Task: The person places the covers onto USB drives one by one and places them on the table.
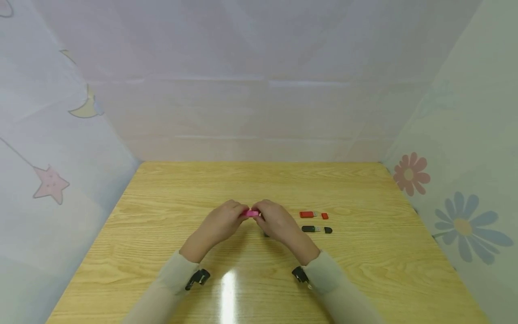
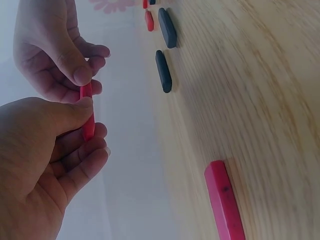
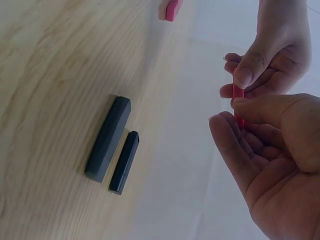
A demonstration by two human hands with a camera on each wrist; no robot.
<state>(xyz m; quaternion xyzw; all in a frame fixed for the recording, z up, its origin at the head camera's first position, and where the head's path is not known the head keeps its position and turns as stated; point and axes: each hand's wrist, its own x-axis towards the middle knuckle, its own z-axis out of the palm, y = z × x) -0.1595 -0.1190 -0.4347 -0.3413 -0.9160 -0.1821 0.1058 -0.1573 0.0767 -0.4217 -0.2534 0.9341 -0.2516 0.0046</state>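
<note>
A pink USB stick (image 1: 252, 213) is held up above the table between my two hands. My left hand (image 1: 225, 219) pinches its left end, thumb against fingers. On the other end are the thumb and fingers of my right hand (image 1: 277, 221). In the left wrist view the stick (image 2: 88, 125) looks red and is partly covered by fingers; I cannot tell whether its cap is on. Another pink stick (image 2: 224, 200) lies on the table. Two dark sticks (image 3: 109, 140) lie side by side in the right wrist view.
Right of my hands on the wooden table (image 1: 182, 180) lie a red USB stick (image 1: 306, 214) and its separate red cap (image 1: 325, 216). Nearer me are a black USB stick (image 1: 309, 229) and its black cap (image 1: 328, 230). Cloth walls (image 1: 259, 108) border the table.
</note>
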